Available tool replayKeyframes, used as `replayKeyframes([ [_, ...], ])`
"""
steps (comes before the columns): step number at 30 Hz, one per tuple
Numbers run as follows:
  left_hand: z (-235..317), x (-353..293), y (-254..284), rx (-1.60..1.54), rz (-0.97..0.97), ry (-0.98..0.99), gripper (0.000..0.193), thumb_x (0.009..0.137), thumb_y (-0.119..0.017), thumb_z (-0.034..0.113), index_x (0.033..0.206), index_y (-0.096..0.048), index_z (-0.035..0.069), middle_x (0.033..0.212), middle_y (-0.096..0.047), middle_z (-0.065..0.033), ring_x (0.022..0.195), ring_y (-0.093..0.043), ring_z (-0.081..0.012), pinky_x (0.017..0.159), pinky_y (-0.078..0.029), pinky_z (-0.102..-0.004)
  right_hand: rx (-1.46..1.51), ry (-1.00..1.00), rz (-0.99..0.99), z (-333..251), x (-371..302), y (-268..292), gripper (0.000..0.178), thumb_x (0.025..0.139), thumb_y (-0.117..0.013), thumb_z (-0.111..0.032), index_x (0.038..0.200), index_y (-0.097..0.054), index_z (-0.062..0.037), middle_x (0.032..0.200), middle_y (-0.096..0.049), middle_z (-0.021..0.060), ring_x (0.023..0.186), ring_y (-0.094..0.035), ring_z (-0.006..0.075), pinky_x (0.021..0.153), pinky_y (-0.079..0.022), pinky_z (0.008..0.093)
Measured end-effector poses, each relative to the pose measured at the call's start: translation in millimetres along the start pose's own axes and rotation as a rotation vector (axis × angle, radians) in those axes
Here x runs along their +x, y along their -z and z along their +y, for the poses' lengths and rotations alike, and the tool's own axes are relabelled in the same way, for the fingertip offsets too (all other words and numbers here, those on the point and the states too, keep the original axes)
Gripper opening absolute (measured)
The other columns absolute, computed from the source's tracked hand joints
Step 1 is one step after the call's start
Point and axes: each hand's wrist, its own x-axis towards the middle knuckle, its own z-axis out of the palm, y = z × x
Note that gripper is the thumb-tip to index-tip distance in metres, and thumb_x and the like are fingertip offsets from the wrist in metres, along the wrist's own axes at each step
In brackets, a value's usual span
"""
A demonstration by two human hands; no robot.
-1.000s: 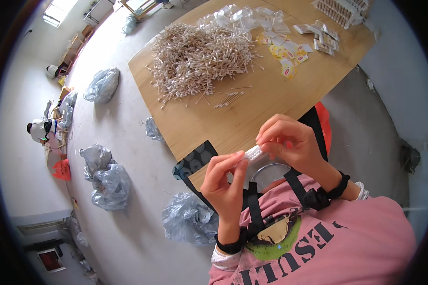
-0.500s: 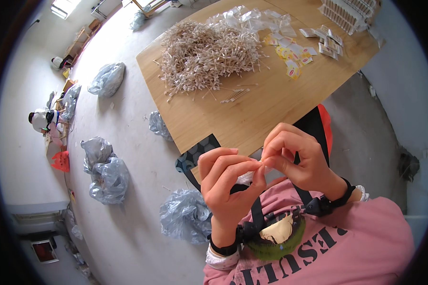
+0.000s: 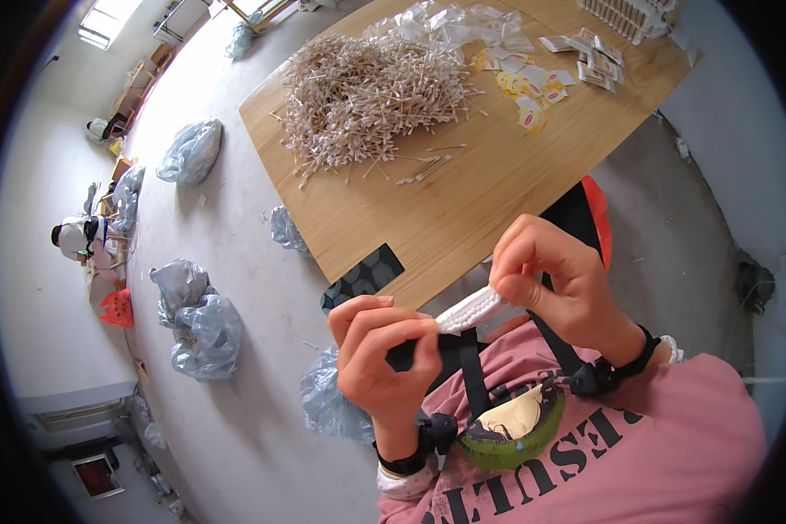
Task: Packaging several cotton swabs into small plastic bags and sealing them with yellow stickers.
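Observation:
A narrow white strip, ribbed or pleated along its length, is stretched between my two hands in front of the pink shirt. My left hand pinches its lower left end with thumb and forefinger. At the upper right end, my right hand grips it between thumb and bent fingers. What the strip is exactly, I cannot make out. Beyond my hands, a large heap of cotton swabs covers the far left of the wooden table. A few loose swabs lie before the heap.
Clear plastic bags, yellow-and-white cards and small filled packets lie on the table's far side. A stack of packed swabs is at the far right corner. Grey plastic sacks stand on the floor; a person sits at far left.
My hands have moved apart, the left one leftward and down. The white strip, mostly hidden between the fingers before, now shows drawn out between them.

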Motion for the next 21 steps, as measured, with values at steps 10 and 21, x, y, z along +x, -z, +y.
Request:
replayKeyframes([
  [10,24.6,-19.0,-30.7,-0.732,-0.059,0.714,0.056,0.083,-0.071,-0.004,0.133,-0.046,-0.005,0.119,-0.062,-0.012,0.11,-0.061,-0.0164,0.095,-0.049,-0.0295,0.671,-0.515,0.258,11.7,-2.3,-7.2,0.027,0.101,-0.06,-0.033,0.102,-0.057,-0.0065,0.084,-0.057,-0.0015,0.071,-0.057,0.0064,0.051,-0.044,0.0207],
  [21,37.4,-17.3,-26.6,-0.67,-0.221,0.686,0.061,0.081,-0.075,-0.003,0.135,-0.048,-0.007,0.121,-0.062,-0.0129,0.113,-0.062,-0.0185,0.094,-0.052,-0.0305,0.291,-0.305,0.044,18.9,-2.1,6.9,0.026,0.102,-0.061,-0.029,0.094,-0.055,-0.0054,0.077,-0.056,-0.0054,0.071,-0.049,-0.0018,0.059,-0.039,0.0176],
])
